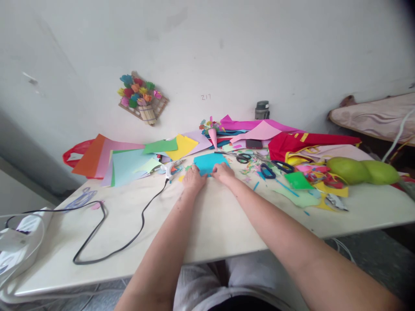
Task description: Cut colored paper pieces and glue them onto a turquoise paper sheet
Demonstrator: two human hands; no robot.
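Note:
A blue sheet of paper [209, 162] lies on the table in front of me. Along its near edge, my left hand [193, 178] has its fingers closed at the left corner. My right hand [223, 173] pinches the same edge further right, so both hands grip the paper with thumbs close together. Just left of the sheet rests a white glue gun [168, 169] on a black cord. Black-handled scissors [243, 158] lie to the right, beside scissors with dark blue handles [267, 171]. The fingertips are small and partly hidden.
Coloured paper sheets [129, 162] spread across the back left. Small paper scraps [254, 166], a green paper piece [297, 180] and a green pillow-like object [359, 171] lie on the right. The cord runs to a power strip [30, 231]. A paper flower bouquet [212, 134] stands behind.

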